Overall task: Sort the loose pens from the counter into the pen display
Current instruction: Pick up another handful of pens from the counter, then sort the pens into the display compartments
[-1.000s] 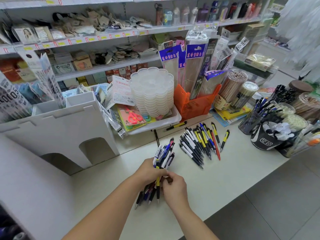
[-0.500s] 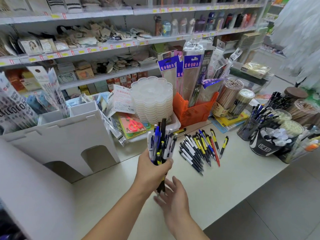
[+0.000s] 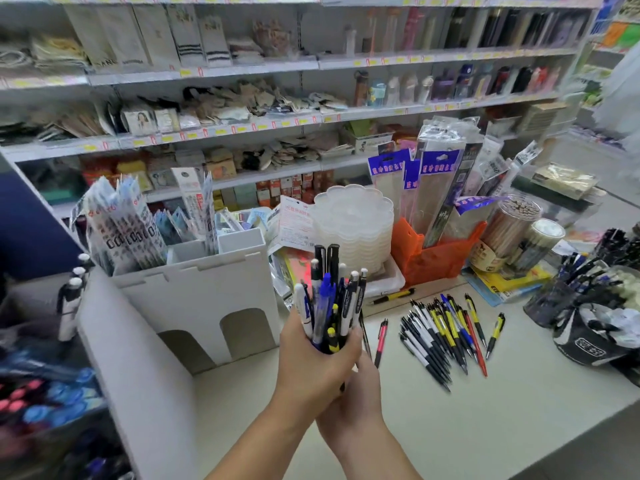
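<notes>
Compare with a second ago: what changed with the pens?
The left hand lifted its bundle of pens off the counter and stood it upright; the right hand now cups it from below. The loose pens on the counter stayed put.

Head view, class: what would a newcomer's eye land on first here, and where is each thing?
First, the pen bundle held upright at centre, gripped by the left hand with the right hand cupped beneath it. Next, the loose pens fanned on the counter to the right. Then the white cardboard stand left of the hands.
</notes>
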